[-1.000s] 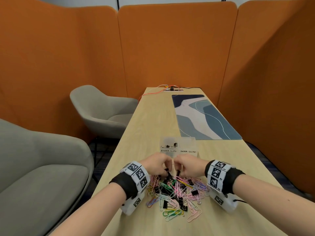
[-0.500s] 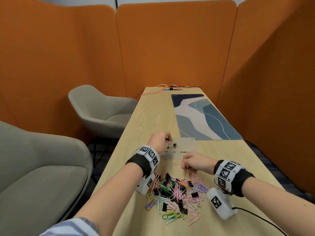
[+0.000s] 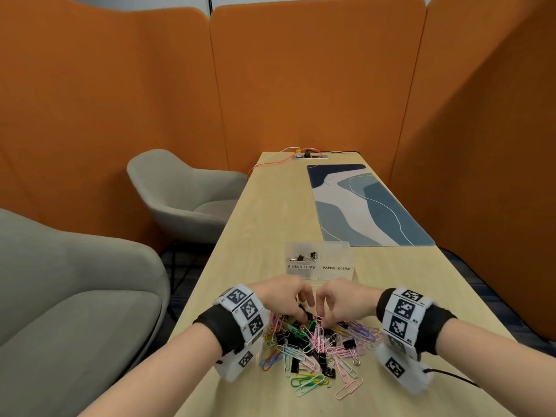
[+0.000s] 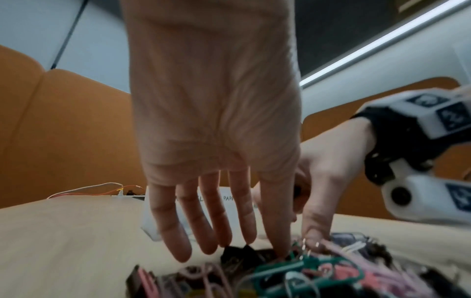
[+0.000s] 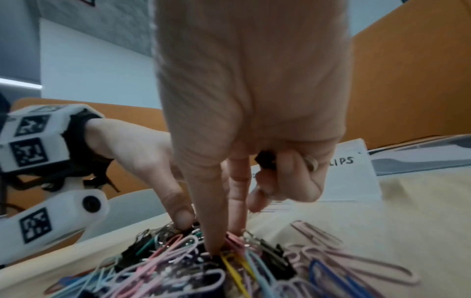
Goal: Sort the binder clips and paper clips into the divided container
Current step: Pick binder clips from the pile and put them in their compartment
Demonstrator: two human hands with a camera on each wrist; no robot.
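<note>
I am observing both hands lowered onto the far edge of the mixed clip pile (image 3: 313, 350) on the desk (image 3: 270, 224). The left hand (image 3: 282, 299) is reaching down with fingers extended, thumb and index fingertip touching the clips. The right hand (image 3: 340, 300) is probing with thumb and index finger while its curled fingers are holding a black binder clip (image 5: 265, 161). The divided container (image 3: 320, 264) is standing just beyond, binder clips in its left compartment.

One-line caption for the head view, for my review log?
Both hands, left and right, pick at a mixed clip pile before a divided container holding only a few binder clips.
</note>
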